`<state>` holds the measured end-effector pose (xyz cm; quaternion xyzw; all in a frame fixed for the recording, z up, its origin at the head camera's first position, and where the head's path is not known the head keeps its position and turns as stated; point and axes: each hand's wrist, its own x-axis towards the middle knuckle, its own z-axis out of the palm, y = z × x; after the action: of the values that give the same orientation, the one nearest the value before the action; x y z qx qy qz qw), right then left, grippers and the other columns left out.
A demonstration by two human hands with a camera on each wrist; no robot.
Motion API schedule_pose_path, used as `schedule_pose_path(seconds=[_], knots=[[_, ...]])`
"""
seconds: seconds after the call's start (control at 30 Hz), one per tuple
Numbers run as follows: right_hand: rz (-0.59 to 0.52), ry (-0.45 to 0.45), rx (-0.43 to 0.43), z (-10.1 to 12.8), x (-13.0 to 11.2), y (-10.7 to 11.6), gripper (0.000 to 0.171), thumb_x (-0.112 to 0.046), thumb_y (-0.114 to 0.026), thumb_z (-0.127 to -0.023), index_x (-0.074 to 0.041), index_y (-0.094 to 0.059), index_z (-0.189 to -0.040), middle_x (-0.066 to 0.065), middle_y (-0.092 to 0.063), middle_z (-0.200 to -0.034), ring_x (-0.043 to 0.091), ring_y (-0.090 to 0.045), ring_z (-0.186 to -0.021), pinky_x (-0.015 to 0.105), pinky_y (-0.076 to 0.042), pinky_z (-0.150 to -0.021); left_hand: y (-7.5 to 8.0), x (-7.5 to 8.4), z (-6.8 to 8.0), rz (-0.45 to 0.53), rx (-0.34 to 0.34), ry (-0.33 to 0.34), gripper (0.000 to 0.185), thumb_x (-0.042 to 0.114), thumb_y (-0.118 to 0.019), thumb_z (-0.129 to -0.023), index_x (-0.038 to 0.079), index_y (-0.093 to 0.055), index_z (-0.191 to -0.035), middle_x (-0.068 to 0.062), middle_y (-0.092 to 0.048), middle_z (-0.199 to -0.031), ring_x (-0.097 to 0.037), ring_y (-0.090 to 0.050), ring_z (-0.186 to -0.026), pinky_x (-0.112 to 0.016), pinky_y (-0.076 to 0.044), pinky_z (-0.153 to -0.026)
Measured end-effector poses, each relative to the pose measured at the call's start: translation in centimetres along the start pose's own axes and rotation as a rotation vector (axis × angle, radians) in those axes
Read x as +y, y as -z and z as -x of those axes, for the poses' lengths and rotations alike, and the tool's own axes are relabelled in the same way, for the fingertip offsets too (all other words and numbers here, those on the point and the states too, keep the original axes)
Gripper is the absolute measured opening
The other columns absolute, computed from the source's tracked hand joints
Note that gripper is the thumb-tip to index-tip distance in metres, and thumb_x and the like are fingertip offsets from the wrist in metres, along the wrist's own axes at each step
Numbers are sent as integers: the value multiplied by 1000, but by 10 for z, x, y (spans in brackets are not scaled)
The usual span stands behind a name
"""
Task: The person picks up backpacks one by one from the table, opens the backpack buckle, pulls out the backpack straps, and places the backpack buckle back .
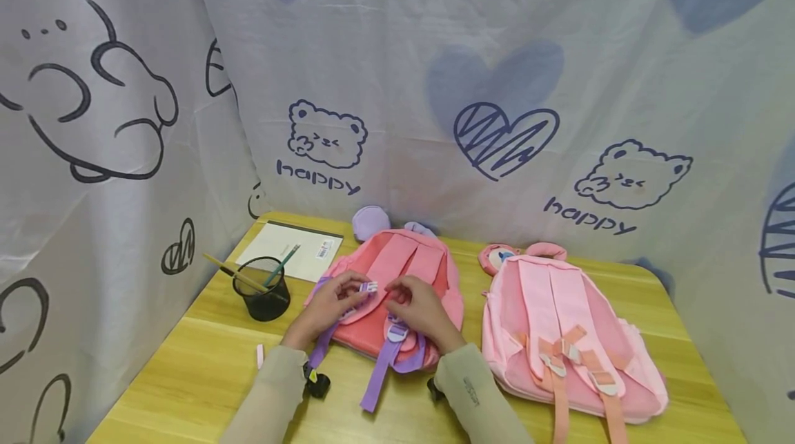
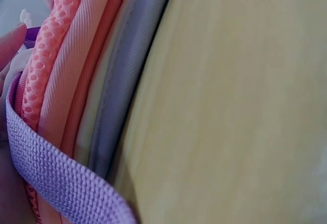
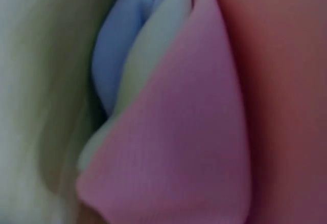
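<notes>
A coral-pink fabric backpack with lilac webbing straps [image 1: 397,285] lies back-up on the yellow wooden tabletop [image 1: 205,375], between a black mesh pen cup [image 1: 262,288] and a paler pink backpack [image 1: 565,333] just beside it on the right. The left hand [image 1: 326,306] pinches a small white plastic strap buckle [image 1: 368,286] at the end of 1 lilac strap [image 1: 323,344], fingers curled round it. The right hand [image 1: 419,307] rests on the bag's back panel close by, fingers bent; whether it has hold of anything cannot be told. The step looks like adjusting or threading the buckle: it probably goes best with the webbing kept flat and untwisted and the free hand steadying the bag so the strap feeds squarely
</notes>
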<state>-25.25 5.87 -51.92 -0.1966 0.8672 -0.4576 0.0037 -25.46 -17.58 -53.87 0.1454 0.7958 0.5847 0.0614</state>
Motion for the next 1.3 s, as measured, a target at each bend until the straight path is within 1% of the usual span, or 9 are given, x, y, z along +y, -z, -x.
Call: schedule_pose_path(seconds=[0.17, 0.4, 0.57, 0.7, 0.8, 0.9, 1.0, 1.17, 1.3], knots=[[58, 1, 3, -5, -5, -6, 25, -22, -81, -90, -13, -75, -113, 2, -69, -98, 14, -60, -87, 28, -50, -78, 2, -1, 1, 13, -14, -16, 32, 29, -71, -99, 16, -66, -128, -6, -71, -123, -20, -67, -107, -26, -53, -90], [97, -11, 2, -13, 0, -14, 28, -25, -83, -88, -13, -74, -112, -1, -68, -94, 11, -57, -81, 26, -49, -75, 3, -6, 1, -43, 2, -41, 30, 32, -72, -98, 21, -68, -126, -5, -69, -118, -21, -63, -95, -29, -51, -83], [135, -8, 8, -15, -1, -18, 29, -26, -84, -86, -13, -74, -111, -2, -67, -94, 11, -56, -80, 26, -47, -73, 3, -7, 1, -53, 6, -42, 30, 33, -74, -97, 21, -69, -125, -3, -69, -117, -19, -62, -94, -29, -52, -82], [162, 22, 24, -16, -4, -20, 26, -27, -84, -85, -15, -75, -107, -1, -68, -95, 12, -55, -80, 27, -46, -74, 3, -9, 0, -64, 9, -53, 28, 33, -75, -97, 22, -70, -122, 0, -70, -114, -19, -62, -93, -28, -51, -81], [167, 41, 43, -16, -3, -21, 20, -27, -83, -87, -16, -75, -101, -1, -67, -94, 12, -55, -80, 27, -46, -74, 3, -10, -1, -59, 7, -57, 29, 31, -75, -96, 21, -71, -122, 0, -71, -111, -19, -62, -91, -28, -52, -80], [151, 40, 50, -16, -1, -22, 15, -27, -82, -89, -17, -74, -97, -2, -64, -93, 11, -54, -80, 26, -46, -74, 4, -11, -1, -53, 5, -55, 31, 30, -76, -96, 20, -71, -124, -2, -71, -108, -18, -62, -89, -27, -52, -78], [93, 24, 36, -17, 1, -22, 13, -26, -80, -92, -17, -71, -95, -2, -62, -94, 11, -54, -82, 26, -46, -76, 4, -11, 0, -51, 6, -55, 31, 31, -75, -97, 20, -70, -126, -2, -71, -107, -18, -62, -88, -26, -51, -78], [-8, -7, -5, -17, 0, -21, 7, -21, -71, -98, -15, -67, -96, 1, -61, -99, 14, -54, -89, 31, -46, -83, 4, -9, 1, -65, 14, -63, 27, 29, -72, -99, 20, -70, -125, -4, -70, -105, -18, -60, -86, -27, -50, -76], [-43, -39, -9, -16, -2, -19, 6, -21, -69, -100, -16, -68, -96, 2, -61, -99, 16, -52, -92, 34, -44, -85, 3, -8, 1, -78, 22, -46, 27, 32, -75, -96, 23, -70, -121, -4, -68, -99, -18, -59, -84, -27, -49, -73]])
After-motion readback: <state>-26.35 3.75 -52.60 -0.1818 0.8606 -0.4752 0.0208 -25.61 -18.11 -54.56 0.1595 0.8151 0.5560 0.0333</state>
